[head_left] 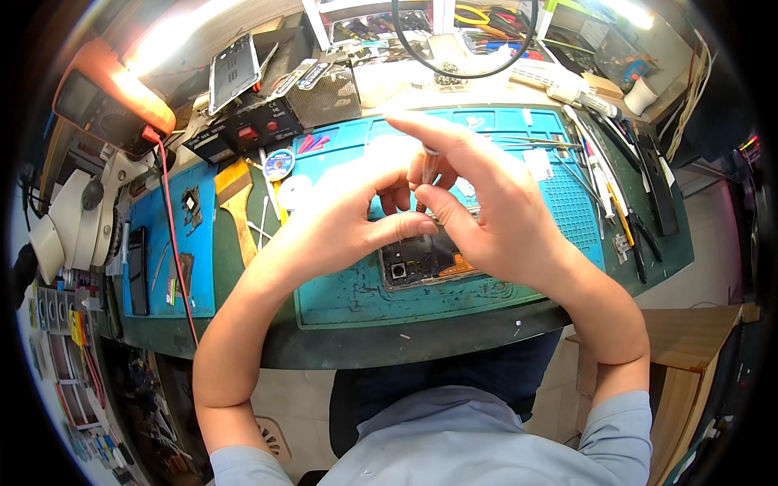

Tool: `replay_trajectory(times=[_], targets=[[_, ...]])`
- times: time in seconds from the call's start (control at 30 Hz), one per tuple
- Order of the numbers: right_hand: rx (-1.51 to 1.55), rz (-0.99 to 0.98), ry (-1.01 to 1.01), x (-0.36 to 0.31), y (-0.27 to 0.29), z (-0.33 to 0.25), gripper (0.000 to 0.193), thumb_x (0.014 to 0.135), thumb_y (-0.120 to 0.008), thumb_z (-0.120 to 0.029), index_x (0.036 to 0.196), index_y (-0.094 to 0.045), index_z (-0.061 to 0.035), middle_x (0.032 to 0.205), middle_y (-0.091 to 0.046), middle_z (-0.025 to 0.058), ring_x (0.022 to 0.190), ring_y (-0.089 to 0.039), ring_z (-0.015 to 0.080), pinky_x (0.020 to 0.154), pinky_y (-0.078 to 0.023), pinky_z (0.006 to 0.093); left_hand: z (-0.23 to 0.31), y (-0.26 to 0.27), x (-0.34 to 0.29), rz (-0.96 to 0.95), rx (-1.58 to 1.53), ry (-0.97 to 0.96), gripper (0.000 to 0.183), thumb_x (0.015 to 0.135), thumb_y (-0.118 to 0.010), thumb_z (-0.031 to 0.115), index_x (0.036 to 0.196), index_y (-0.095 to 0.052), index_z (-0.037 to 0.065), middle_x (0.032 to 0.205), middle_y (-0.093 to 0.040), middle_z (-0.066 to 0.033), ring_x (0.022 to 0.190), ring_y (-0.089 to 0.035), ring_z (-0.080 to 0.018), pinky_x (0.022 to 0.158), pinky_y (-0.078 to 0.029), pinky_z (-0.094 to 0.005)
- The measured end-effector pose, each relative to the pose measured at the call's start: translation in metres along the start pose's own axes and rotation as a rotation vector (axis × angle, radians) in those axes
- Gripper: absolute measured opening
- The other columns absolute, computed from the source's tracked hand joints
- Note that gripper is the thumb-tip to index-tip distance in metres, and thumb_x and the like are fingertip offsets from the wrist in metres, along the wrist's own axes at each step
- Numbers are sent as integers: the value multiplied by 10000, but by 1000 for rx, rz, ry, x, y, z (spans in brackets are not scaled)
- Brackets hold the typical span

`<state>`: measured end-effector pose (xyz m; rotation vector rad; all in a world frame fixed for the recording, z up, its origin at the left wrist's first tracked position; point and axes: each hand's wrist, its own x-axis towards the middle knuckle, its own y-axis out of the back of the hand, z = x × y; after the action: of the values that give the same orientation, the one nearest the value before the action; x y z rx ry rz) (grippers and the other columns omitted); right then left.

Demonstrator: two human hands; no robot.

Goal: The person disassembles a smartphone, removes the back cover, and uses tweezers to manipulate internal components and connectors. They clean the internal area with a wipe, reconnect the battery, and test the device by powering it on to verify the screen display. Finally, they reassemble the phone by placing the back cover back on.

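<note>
An opened smartphone [421,266] lies on the blue work mat [356,300], its dark insides and an orange patch showing. Above it, my right hand [494,190] grips a slim screwdriver [430,162] between thumb and fingers, held nearly upright. My left hand [348,206] is curled beside the tool's lower end, its thumb over the phone's upper edge. Whatever lies between the left fingertips is hidden. Both hands cover the phone's far part and the driver's tip.
A brush [236,202], a solder spool [279,164] and a smaller blue mat [182,267] with a dark phone [138,271] lie left. An orange multimeter [109,101] stands behind. Pliers [643,243] and tweezers [579,180] lie right. A black cable loop [466,74] hangs ahead.
</note>
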<state>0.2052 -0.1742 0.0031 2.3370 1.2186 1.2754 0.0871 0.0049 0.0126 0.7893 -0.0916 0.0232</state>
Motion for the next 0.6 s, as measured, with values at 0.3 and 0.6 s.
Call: replay_trajectory(times=[0.3,0.6], targets=[[71,34,-6,-2,9,0,612,911,-633,90,1496,-535,-57,960,-668,56,886,-650,137,775,-565,300,-18,-13,0,35,250,-230,159,876,-774,146,1008,-714,82,971,-712,-86,842,-691,-290,742,-557,-390],[55,-102,13,-9,11,-8,641,857,-654,102,1474,-566,-48,996,-671,105,871,-653,207,757,-586,328,6,-11,4,-30,439,-214,170,902,-723,192,919,-670,32,923,-680,-124,844,-687,-336,722,-558,-426]])
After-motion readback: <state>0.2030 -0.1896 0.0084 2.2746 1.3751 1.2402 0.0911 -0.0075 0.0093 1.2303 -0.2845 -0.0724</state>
